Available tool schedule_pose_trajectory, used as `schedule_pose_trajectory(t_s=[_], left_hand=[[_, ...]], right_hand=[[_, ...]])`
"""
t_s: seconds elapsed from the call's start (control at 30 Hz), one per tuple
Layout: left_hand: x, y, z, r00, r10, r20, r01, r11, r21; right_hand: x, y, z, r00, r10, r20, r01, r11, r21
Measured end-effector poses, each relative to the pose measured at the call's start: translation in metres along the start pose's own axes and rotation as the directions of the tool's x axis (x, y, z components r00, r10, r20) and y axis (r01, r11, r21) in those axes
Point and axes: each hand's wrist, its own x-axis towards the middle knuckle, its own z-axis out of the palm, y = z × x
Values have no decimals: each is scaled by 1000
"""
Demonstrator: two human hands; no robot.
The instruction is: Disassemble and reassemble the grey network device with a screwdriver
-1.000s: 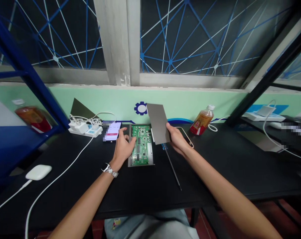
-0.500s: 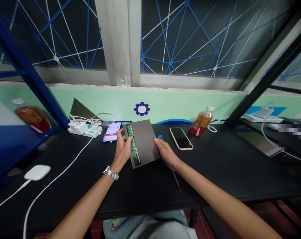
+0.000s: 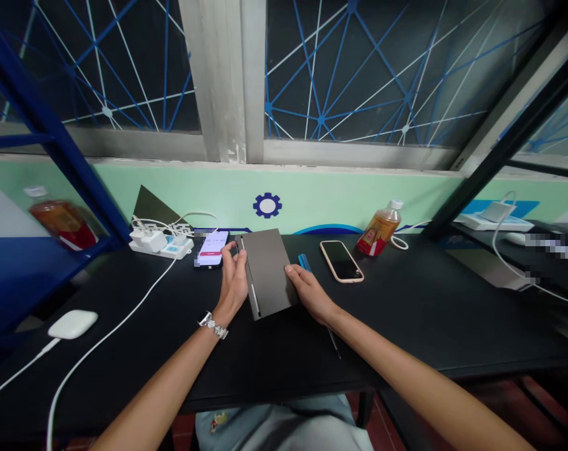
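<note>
Both hands hold a flat grey case (image 3: 269,272) up over the black desk, tilted. Along its left side runs only a narrow slit with a thin pale strip; no green circuit board shows there now. My left hand (image 3: 234,279) grips that left side, thumb on the front edge and fingers curled behind. At the right side, my right hand (image 3: 312,291) has its thumb on the grey face, the other fingers hidden beneath. Close by that hand lies a screwdriver (image 3: 304,262) with a blue handle, its middle covered by the hand and its thin shaft pointing toward me.
A phone in a pale case (image 3: 341,261) and a drink bottle (image 3: 382,228) are at the right. Behind my left hand lies a lit phone (image 3: 212,249). Further left are a white power strip (image 3: 159,243), a white charging case (image 3: 72,324) and a long white cable (image 3: 110,338).
The grey panel now covers the green circuit board that showed along the case's left side. My right hand has shifted slightly left, and more of the screwdriver's blue handle shows.
</note>
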Motion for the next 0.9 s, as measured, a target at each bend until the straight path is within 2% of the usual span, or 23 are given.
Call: schedule_pose_trajectory(t_s=[0.1, 0.23, 0.37, 0.43, 0.53, 0.67, 0.9], left_hand=[[-1, 3, -2, 995, -31, 92, 38, 996, -81], [2, 3, -5, 988, -17, 154, 43, 985, -165], [8, 3, -11, 951, -80, 298, 184, 922, -340], [9, 3, -13, 933, -89, 348, 224, 901, -370], [10, 5, -14, 925, -73, 372, 226, 895, -386], [10, 8, -12, 931, -72, 357, 229, 879, -419], [10, 4, -16, 887, -104, 451, 294, 879, -376]], right_hand=[[-2, -4, -1, 1000, -4, -4, 4, 996, 90], [-3, -7, -3, 999, -23, 22, 20, 992, 128], [-2, -8, -7, 999, 18, 50, -28, 982, 187], [-1, -10, -11, 994, 60, 90, -78, 976, 205], [1, -14, -17, 981, 118, 153, -147, 971, 189], [2, -21, -23, 972, 154, 177, -182, 971, 154], [-1, -24, -29, 964, 137, 229, -160, 984, 81]])
